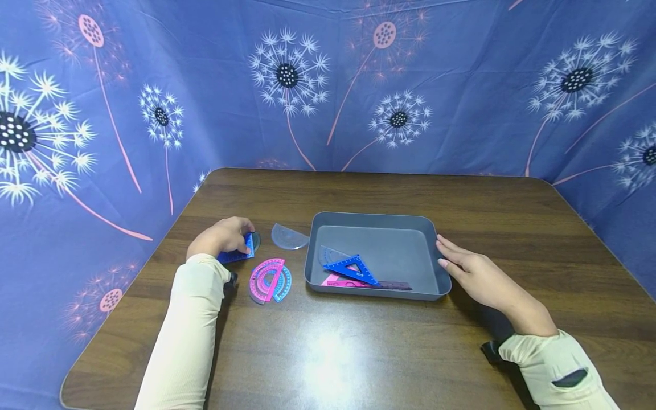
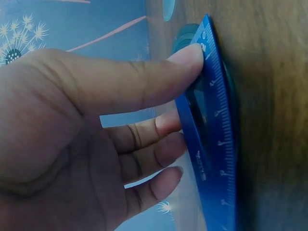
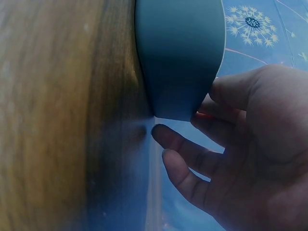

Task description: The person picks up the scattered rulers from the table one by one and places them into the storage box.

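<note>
My left hand pinches a blue set square at the table's left side. In the left wrist view the thumb presses on the face of the set square, with fingertips at its other edge. A dark greenish protractor lies partly hidden beneath it. With fingers nearly straight, my right hand touches the right wall of a grey tray. Inside the tray lie another blue set square, a clear protractor, a pink ruler and a pink piece mostly covered.
Between left hand and tray, a clear protractor lies close to the tray's left wall. Nearer me, a pink protractor overlaps a blue protractor. A blue dandelion-print cloth hangs behind the wooden table.
</note>
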`<state>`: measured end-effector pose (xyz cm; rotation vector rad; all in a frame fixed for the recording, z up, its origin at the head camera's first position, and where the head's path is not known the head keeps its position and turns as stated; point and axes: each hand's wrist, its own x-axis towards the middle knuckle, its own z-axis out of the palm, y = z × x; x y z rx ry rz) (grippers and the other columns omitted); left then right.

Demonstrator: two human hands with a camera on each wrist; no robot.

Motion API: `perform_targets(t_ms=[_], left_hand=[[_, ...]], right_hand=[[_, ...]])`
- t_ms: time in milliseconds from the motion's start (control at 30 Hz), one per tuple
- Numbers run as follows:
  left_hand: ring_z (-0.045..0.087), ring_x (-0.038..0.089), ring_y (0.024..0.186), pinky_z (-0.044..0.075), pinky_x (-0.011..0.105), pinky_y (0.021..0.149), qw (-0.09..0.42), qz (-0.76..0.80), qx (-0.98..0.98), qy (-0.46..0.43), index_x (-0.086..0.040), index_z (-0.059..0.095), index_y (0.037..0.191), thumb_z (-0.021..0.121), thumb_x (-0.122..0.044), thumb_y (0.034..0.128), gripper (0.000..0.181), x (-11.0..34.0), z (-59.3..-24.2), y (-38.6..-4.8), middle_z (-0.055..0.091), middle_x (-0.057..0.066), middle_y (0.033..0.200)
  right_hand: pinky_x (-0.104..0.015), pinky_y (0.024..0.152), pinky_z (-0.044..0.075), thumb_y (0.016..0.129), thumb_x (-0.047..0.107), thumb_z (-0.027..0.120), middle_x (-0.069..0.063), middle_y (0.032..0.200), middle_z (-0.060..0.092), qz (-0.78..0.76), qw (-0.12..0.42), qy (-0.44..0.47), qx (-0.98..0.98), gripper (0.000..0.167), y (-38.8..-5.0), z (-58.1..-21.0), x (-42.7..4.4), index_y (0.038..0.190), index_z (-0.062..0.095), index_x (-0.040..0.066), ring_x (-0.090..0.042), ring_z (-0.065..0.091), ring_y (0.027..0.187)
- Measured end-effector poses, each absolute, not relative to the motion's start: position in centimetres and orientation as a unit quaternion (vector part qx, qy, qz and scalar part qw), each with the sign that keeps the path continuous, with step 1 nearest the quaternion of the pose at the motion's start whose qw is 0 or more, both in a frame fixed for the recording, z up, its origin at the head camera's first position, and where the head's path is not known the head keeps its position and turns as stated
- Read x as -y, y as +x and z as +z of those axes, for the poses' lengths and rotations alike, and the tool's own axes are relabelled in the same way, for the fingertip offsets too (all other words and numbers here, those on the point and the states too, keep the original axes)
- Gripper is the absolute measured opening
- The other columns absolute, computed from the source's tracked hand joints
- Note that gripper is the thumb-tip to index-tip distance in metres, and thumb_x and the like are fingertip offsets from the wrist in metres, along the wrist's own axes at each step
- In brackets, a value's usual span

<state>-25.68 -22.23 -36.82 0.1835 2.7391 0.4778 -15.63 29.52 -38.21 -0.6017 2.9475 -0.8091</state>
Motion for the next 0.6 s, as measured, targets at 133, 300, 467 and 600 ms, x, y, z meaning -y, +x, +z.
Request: perform_targets(t_ms=[133, 300, 467, 600], left_hand=[[0.052, 0.041, 0.117, 0.038, 0.059, 0.104, 0.168, 0.173, -0.968, 0.073, -0.003, 0.057, 0.13, 0.077, -0.007, 0.0823, 0.052, 22.25, -36.88, -25.76, 0.056, 0.026, 0.132], [0.052, 0.041, 0.117, 0.038, 0.06, 0.104, 0.16, 0.174, -0.968, 0.08, -0.003, 0.058, 0.128, 0.078, -0.007, 0.0813, 0.051, 22.25, -36.93, -25.78, 0.056, 0.026, 0.131], [0.053, 0.04, 0.119, 0.038, 0.058, 0.105, 0.161, 0.179, -0.967, 0.086, -0.001, 0.057, 0.126, 0.078, -0.006, 0.0818, 0.05, 22.3, -36.91, -25.71, 0.057, 0.026, 0.131], [0.054, 0.039, 0.116, 0.04, 0.057, 0.103, 0.16, 0.182, -0.966, 0.088, -0.001, 0.057, 0.125, 0.079, -0.005, 0.081, 0.049, 22.19, -36.66, -25.54, 0.058, 0.025, 0.13]], right_hand=[[-0.061, 0.106, 0.032, 0.106, 0.029, 0.047, -0.017, 0.159, 0.03, -0.261, 0.014, -0.193, -0.946, 0.052, -15.63, -38.22, -29.54, 0.148, 0.04, -0.001, -0.042, 0.033, 0.141], [-0.061, 0.106, 0.032, 0.106, 0.03, 0.047, -0.017, 0.159, 0.029, -0.263, 0.017, -0.191, -0.946, 0.053, -15.6, -38.17, -29.58, 0.149, 0.04, -0.001, -0.042, 0.033, 0.141], [-0.061, 0.106, 0.032, 0.106, 0.03, 0.047, -0.016, 0.159, 0.03, -0.263, 0.017, -0.19, -0.946, 0.053, -15.61, -38.16, -29.58, 0.149, 0.04, -0.001, -0.042, 0.032, 0.142], [-0.06, 0.106, 0.032, 0.106, 0.03, 0.048, -0.016, 0.159, 0.03, -0.263, 0.016, -0.19, -0.946, 0.053, -15.54, -38.17, -29.58, 0.149, 0.04, -0.001, -0.041, 0.033, 0.142]])
